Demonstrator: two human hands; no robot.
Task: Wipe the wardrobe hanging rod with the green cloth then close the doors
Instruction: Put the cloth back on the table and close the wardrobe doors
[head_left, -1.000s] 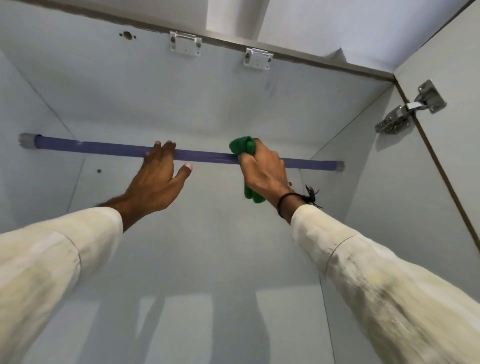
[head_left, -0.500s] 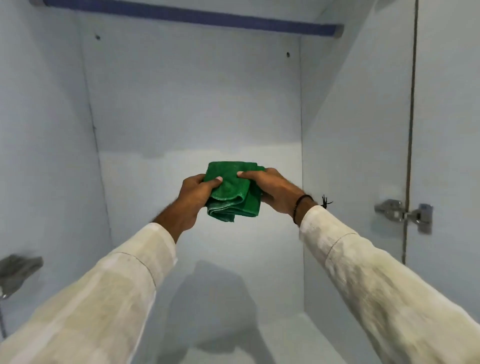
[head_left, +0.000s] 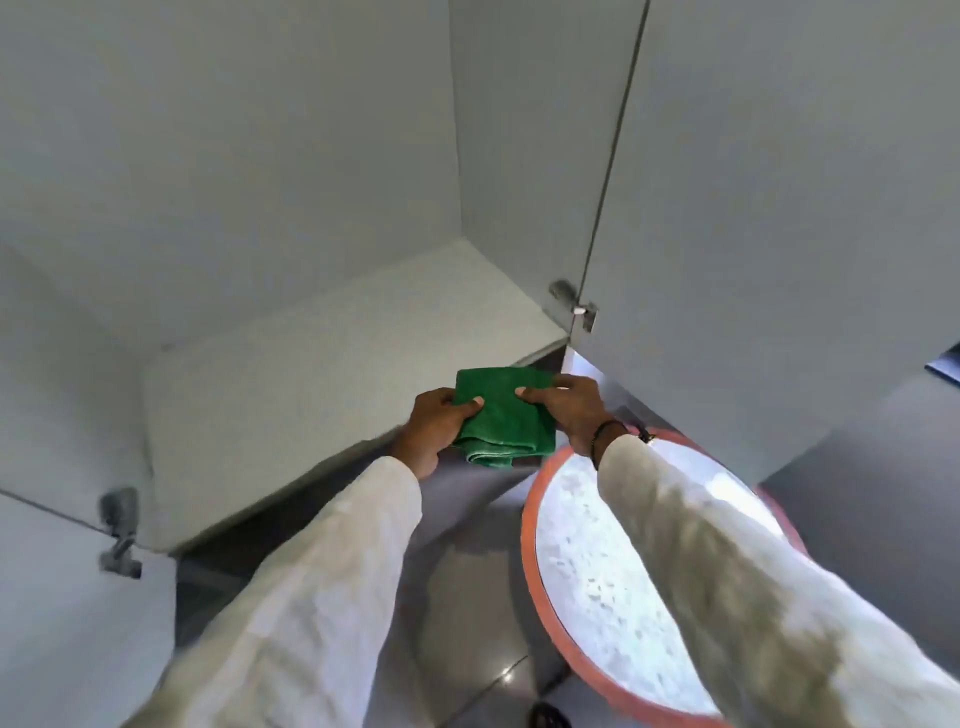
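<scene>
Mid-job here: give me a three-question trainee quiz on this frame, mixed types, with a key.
1. True or false: the green cloth is held by both the left hand and the right hand.
2. The cloth is: A) spread flat B) folded C) lying on the wardrobe floor.
3. Fill in: the right wardrobe door is ____.

Key: 1 true; 2 B; 3 open.

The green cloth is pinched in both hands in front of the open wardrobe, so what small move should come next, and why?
Probably let one hand release the folded green cloth and reach for a door. The left hand and right hand both hold it, the rod is out of view, and the right door stands open on its hinge.
</scene>
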